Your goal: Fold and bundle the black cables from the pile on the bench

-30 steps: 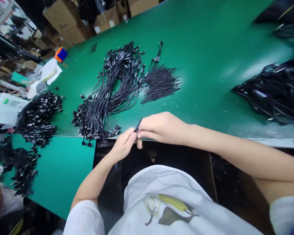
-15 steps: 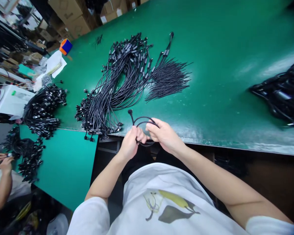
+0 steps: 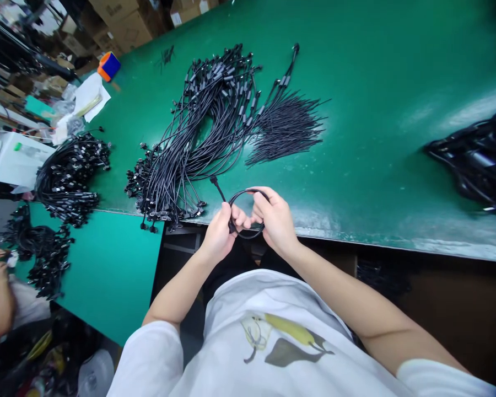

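both hands, left hand [image 3: 220, 237] and right hand [image 3: 275, 219], hold one black cable [image 3: 243, 194] tight in a loop above the green desk [image 3: 367, 138] edge.

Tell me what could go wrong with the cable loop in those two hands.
1. The looped cable is pinched between the left hand and the right hand right over the table edge. A slip could drop it into the dark gap below.
2. Its free connector end points toward the big cable pile and might snag there.
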`<action>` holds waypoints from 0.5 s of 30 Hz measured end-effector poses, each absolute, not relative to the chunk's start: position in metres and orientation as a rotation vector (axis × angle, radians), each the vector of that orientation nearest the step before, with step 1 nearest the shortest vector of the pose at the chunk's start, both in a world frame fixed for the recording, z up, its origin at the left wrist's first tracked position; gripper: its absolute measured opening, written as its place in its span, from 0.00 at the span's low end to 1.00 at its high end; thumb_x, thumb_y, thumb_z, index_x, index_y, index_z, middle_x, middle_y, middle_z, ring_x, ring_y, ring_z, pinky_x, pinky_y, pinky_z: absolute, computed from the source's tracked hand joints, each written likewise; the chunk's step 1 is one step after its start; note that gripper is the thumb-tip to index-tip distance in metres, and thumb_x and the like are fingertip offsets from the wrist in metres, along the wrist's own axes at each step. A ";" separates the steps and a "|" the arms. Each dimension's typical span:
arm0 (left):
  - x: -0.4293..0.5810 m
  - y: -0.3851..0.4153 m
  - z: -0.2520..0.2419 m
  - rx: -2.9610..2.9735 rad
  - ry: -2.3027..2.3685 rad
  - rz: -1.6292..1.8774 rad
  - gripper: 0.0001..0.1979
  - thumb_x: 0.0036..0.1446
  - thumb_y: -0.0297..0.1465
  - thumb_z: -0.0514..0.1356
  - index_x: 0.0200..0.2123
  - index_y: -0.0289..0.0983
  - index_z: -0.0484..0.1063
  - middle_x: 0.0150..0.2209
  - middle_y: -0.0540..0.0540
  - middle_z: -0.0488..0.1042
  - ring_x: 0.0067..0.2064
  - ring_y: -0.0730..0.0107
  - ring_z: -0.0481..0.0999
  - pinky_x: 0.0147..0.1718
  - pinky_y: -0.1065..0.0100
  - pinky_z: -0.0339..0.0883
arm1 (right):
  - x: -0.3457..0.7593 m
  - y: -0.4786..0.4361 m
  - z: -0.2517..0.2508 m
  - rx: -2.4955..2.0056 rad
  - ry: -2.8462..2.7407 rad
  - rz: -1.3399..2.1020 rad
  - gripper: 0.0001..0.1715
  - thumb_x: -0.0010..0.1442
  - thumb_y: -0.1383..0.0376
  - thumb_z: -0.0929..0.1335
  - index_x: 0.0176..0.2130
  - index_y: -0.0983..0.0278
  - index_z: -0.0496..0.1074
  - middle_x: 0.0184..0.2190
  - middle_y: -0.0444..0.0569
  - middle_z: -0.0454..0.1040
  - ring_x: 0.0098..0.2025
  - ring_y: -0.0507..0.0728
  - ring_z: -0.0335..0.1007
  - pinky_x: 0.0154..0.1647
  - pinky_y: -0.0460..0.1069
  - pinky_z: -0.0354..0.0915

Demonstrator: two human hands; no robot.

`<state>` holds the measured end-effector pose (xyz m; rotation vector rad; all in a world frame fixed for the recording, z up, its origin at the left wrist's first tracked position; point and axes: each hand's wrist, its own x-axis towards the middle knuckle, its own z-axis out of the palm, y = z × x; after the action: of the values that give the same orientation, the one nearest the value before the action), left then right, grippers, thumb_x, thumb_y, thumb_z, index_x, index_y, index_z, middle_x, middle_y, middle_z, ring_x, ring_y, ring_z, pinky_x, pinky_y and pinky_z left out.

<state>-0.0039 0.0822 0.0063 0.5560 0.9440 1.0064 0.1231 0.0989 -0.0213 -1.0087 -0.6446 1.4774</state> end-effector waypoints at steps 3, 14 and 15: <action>-0.003 0.082 0.005 0.597 0.954 0.968 0.24 0.62 0.50 0.53 0.24 0.36 0.65 0.24 0.51 0.64 0.28 0.73 0.68 0.37 0.67 0.68 | 0.119 0.102 -0.017 -0.936 -0.446 1.627 0.19 0.53 0.53 0.74 0.36 0.64 0.72 0.17 0.33 0.44 0.18 0.44 0.37 0.16 0.42 0.41; 0.008 0.087 0.005 0.561 1.041 1.215 0.24 0.66 0.47 0.48 0.24 0.37 0.61 0.24 0.51 0.61 0.30 0.73 0.67 0.39 0.68 0.67 | 0.097 0.088 -0.019 -0.851 -0.199 1.615 0.19 0.55 0.52 0.73 0.35 0.61 0.66 0.22 0.38 0.52 0.24 0.47 0.54 0.34 0.45 0.65; 0.010 0.086 0.004 0.582 1.045 1.223 0.24 0.67 0.47 0.47 0.24 0.38 0.62 0.24 0.51 0.62 0.30 0.73 0.68 0.41 0.67 0.67 | 0.097 0.090 -0.018 -0.855 -0.219 1.594 0.18 0.56 0.52 0.72 0.36 0.61 0.66 0.21 0.37 0.49 0.23 0.47 0.51 0.34 0.45 0.65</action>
<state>0.0104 0.0859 0.0038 0.5820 1.0447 1.2232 0.0968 0.0904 -0.0177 -0.8546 -0.2191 1.5938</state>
